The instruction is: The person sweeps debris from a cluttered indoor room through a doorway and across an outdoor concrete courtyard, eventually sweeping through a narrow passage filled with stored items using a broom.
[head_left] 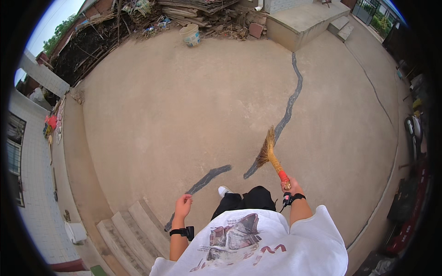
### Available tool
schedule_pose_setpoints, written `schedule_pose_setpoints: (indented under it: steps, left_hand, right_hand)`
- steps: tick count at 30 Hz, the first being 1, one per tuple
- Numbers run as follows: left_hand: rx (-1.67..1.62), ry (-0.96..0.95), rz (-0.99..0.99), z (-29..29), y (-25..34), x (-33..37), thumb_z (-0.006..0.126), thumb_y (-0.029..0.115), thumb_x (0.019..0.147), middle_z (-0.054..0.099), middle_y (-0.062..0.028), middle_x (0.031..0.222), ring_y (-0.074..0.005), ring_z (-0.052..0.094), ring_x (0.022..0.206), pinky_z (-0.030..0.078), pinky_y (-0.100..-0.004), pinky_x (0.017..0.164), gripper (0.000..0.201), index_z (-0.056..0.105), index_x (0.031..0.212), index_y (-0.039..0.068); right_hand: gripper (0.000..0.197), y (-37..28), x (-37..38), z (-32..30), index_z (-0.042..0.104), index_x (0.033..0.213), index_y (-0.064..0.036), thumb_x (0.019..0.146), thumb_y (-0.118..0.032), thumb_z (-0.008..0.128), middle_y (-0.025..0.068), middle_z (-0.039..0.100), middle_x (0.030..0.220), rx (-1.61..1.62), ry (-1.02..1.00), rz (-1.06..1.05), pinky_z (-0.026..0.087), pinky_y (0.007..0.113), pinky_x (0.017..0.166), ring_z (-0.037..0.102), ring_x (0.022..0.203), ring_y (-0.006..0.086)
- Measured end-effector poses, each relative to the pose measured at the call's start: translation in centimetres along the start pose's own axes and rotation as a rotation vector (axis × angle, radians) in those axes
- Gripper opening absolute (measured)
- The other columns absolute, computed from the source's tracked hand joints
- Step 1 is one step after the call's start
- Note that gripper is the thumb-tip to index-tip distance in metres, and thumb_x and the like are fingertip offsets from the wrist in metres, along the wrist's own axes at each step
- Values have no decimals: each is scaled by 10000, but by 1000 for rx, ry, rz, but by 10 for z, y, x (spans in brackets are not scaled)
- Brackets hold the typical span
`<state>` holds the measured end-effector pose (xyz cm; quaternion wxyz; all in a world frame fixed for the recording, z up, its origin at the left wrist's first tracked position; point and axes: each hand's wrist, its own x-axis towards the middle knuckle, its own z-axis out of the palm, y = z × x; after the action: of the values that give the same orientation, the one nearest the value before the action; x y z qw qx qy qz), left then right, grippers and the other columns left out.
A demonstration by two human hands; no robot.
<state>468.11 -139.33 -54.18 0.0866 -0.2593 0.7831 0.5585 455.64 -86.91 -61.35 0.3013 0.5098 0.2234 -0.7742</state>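
Note:
My right hand (292,186) is wrapped round the red end of a short hand broom (275,162). Its handle is bound in yellow, and its brown straw bristles fan out away from me to the left. The bristles overlap a dark grey sealed strip (289,109) that winds over the concrete; from above I cannot tell whether they touch it. My left hand (183,207) hangs in the air at my left side, its fingers loosely curled with nothing visible in them. Below it runs a second dark strip (209,177). Black bands sit on both wrists.
Concrete steps (131,234) rise at the near left, beside a white-tiled wall (39,179). A white bucket (189,35) stands at the far side by stacked wood (191,11). A raised concrete platform (301,25) is at the far right. Assorted items line the right edge.

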Motion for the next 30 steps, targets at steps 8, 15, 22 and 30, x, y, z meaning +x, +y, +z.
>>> schedule_pose_setpoints:
  steps: [8, 15, 22, 30]
  left_hand:
    - [106, -98, 13, -54, 53, 133, 491, 78, 777, 586, -64, 724, -136, 568, 657, 459, -258, 606, 162, 575, 900, 17]
    - [149, -231, -104, -86, 70, 259, 469, 69, 772, 600, -95, 751, -159, 584, 674, 472, -266, 624, 188, 569, 921, 12]
    - [197, -124, -523, -144, 136, 345, 464, 82, 782, 606, -86, 752, -152, 590, 676, 465, -259, 597, 184, 568, 919, 18]
    - [151, -98, -592, -145, 212, 460, 454, 84, 794, 610, -73, 760, -141, 591, 679, 421, -229, 551, 196, 562, 949, 30]
  right_hand:
    - [121, 18, 37, 14, 454, 811, -24, 804, -132, 400, 69, 476, 595, 638, 219, -210, 479, 263, 430, 506, 482, 167]
    - [194, -9, 181, 85, 415, 692, -65, 829, -171, 328, 52, 471, 561, 926, 346, -283, 451, 270, 440, 486, 476, 166]
    - [127, -89, 317, 372, 440, 687, -59, 799, -118, 437, 61, 468, 596, 881, 172, -165, 470, 273, 486, 495, 534, 166]
    - [300, -193, 418, 619, 411, 808, -52, 889, -335, 357, 29, 457, 606, 773, -231, 87, 455, 248, 465, 495, 507, 133]
